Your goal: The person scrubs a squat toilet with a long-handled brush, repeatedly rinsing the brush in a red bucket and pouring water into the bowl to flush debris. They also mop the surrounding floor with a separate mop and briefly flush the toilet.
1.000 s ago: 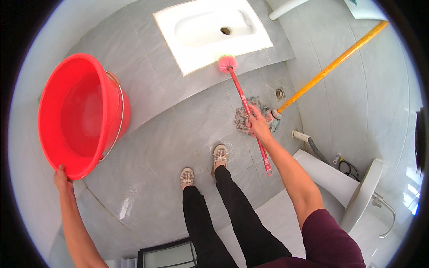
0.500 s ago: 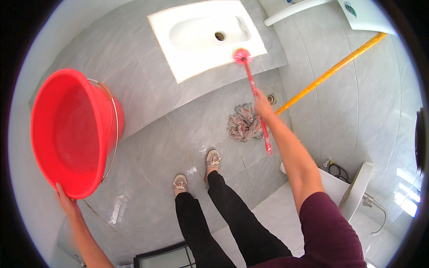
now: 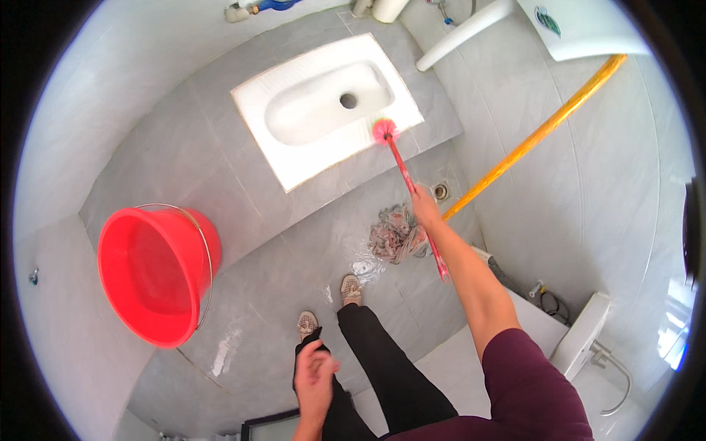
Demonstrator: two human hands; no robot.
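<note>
Right hand (image 3: 425,208): fingers closed around the handle of the red brush (image 3: 401,165)
Brush head (image 3: 384,130): beyond those fingers, over the near edge of the squat toilet (image 3: 283,158)
Left hand (image 3: 316,375): fingers loosely half-curled, holding nothing
Red bucket (image 3: 193,253): ahead-left of the left fingers, well apart
Mop (image 3: 397,235): strands just left of the right fingers

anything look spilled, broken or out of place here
The floor has bright, shiny patches beside the shoes. They look like spilled water, though some shine may be reflected light. The red-handled brush in the right hand shows no visible damage, and nothing else stands out.
</note>
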